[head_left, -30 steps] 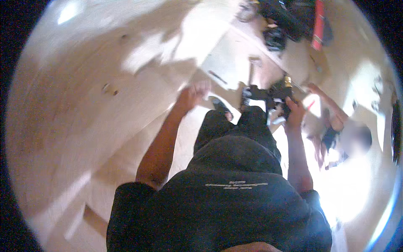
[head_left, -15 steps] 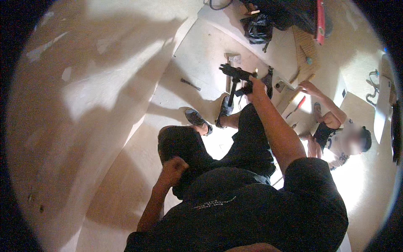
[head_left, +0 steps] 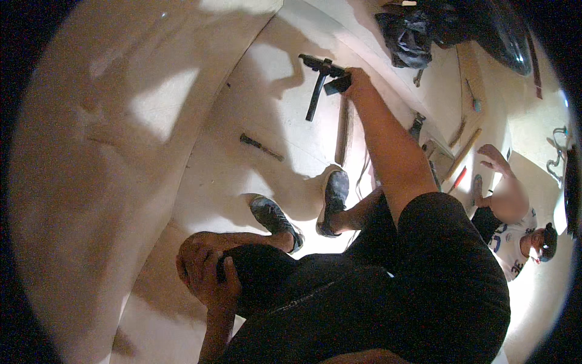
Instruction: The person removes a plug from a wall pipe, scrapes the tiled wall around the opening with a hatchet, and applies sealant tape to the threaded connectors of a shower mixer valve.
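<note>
My right arm reaches out ahead, and my right hand point(head_left: 356, 82) is closed round the grip of a black tool point(head_left: 327, 68). That tool has a long narrow body with a rod sticking out crosswise towards me; its exact kind is unclear. It is held near the pale floor point(head_left: 218, 182), but whether it touches is unclear. On my bent left knee rests my left hand point(head_left: 209, 273), fingers spread over it and holding nothing. A dark, narrow bar point(head_left: 260, 147) lies on the floor between the tool and my left shoe point(head_left: 273, 219).
A bare wall point(head_left: 109, 151) rises on the left. A wooden strip point(head_left: 344, 133) runs beyond my right shoe point(head_left: 335, 191). A black bag point(head_left: 406, 39) lies at the far right. Near a red-handled tool point(head_left: 459, 178), another person point(head_left: 512, 230) is low to the floor at right.
My right hand has carried the black tool farther forward and slightly left. My left hand has shifted from my thigh onto my knee. The view has moved with my leaning body.
</note>
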`<state>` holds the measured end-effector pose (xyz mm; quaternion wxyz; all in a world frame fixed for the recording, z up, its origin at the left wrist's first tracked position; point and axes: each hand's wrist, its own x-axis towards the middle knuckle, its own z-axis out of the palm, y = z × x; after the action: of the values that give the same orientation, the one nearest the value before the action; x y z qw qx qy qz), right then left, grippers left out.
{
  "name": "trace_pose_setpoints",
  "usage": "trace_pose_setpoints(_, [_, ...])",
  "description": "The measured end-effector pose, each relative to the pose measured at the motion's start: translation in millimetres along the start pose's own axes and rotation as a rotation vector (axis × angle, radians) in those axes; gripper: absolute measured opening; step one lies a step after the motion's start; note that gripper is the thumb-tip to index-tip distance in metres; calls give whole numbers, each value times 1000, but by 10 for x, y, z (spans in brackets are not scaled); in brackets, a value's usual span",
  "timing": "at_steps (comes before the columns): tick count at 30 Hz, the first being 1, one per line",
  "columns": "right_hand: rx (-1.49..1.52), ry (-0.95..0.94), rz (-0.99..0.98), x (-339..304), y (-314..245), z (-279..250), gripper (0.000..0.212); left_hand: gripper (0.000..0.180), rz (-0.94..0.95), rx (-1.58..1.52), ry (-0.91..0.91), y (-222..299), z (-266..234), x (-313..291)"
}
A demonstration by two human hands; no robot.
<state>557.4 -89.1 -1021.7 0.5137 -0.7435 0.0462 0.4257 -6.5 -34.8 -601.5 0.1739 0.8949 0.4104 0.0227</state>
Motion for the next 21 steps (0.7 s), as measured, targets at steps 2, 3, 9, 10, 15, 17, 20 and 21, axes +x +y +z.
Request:
trace_pose_setpoints(2, [-434, -25, -333, 712, -264, -855, 16, 18, 11, -57, 81, 3, 258, 12])
trace_pose_setpoints(3, [-388, -78, -280, 931, -201, -797, 16, 17, 9, -49, 161, -65, 328, 3])
trace_pose_setpoints(9, [435, 51, 304, 140, -228, 487, 32, 18, -128, 189, 215, -259, 447, -189])
trace_pose_setpoints(10, [498, 114, 321, -32, -373, 582, 36, 19, -134, 171, 213, -254, 454, -174])
trace_pose_setpoints(15, [474, 574, -32, -125, -549, -1055, 58, 17, -3, -6, 290, -145, 814, -20])
trace_pose_setpoints(17, [-319, 649, 104, -760, 68, 35, 70, 17, -79, 123, 276, -237, 589, -221])
trace_pose_setpoints(20, [-828, 589, 203, -1117, 578, 28, 86, 15, -26, 149, 327, -239, 615, -97])
trace_pose_setpoints(21, [-871, 572, 208, -1312, 583, 221, 75, 13, -61, 158, 307, -147, 523, -57])
